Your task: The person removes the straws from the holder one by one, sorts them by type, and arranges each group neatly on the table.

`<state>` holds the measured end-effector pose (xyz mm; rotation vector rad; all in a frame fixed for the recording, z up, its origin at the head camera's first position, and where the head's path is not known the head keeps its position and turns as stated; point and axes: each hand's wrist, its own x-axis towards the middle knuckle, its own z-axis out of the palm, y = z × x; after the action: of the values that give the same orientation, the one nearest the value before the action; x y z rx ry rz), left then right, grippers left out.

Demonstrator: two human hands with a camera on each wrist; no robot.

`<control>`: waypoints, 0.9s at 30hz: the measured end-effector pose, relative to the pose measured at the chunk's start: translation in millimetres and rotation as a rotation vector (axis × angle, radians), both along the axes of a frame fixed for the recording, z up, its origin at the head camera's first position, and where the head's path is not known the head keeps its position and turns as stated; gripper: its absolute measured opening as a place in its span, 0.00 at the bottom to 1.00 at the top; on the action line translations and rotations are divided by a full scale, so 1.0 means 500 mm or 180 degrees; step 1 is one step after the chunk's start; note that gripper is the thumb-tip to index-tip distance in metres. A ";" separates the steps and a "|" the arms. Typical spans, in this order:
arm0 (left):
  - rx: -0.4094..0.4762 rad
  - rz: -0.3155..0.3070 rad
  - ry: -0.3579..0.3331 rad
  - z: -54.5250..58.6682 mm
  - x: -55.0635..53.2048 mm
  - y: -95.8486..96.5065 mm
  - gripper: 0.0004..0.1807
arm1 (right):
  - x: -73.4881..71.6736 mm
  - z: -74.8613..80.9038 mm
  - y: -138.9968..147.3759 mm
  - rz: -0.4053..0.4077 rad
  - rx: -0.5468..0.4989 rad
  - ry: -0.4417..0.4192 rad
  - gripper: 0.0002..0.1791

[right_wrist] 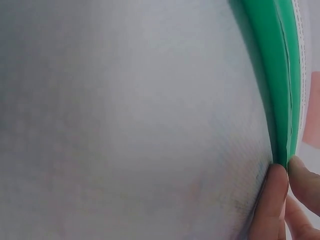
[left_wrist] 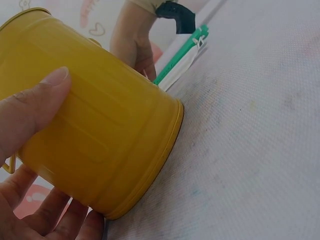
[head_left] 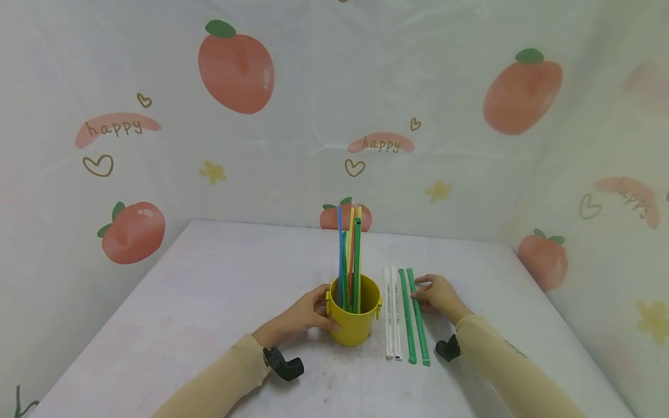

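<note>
My left hand (head_left: pixel 300 318) grips the side of a small yellow bucket (head_left: pixel 352 330), its thumb (left_wrist: pixel 37 107) across the wall and its fingers round the other side. Several straws (head_left: pixel 358 261) stand upright in the bucket: blue, yellow, red and green-wrapped ones. To the right, my right hand (head_left: pixel 441 297) pinches the rightmost green-wrapped straw (head_left: pixel 421 337) between thumb and finger, as the right wrist view shows; the straw (right_wrist: pixel 280 85) still lies along the table. Beside it lie another green-wrapped straw (head_left: pixel 407 325) and two white-wrapped straws (head_left: pixel 392 313), roughly parallel.
A white-covered table (head_left: pixel 219 284) carries everything. Behind it and at the right hangs a white curtain (head_left: pixel 292 145) printed with fruit, hearts and "happy". Both wrists wear black camera mounts (head_left: pixel 284 367). A thin green object (head_left: pixel 20 403) shows at the lower left corner.
</note>
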<state>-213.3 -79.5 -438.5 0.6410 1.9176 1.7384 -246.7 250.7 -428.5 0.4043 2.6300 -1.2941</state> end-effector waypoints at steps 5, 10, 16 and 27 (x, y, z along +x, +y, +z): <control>-0.0004 0.0011 -0.0009 0.000 -0.001 0.001 0.40 | -0.001 0.001 0.001 -0.0023 -0.0003 -0.0026 0.27; 0.0002 0.0008 -0.0020 0.001 -0.001 0.001 0.40 | -0.001 0.002 0.002 -0.0032 -0.0068 -0.0038 0.27; 0.0007 -0.0004 0.0001 0.001 -0.002 0.002 0.40 | -0.003 0.002 0.002 -0.0075 -0.0087 -0.0074 0.27; -0.0060 0.0014 0.0051 0.000 0.001 -0.001 0.41 | -0.009 -0.008 0.010 -0.0160 -0.0132 -0.0163 0.27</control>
<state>-212.9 -79.7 -438.6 0.6461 1.9454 1.7208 -251.4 255.7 -432.3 0.4935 2.5620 -1.3326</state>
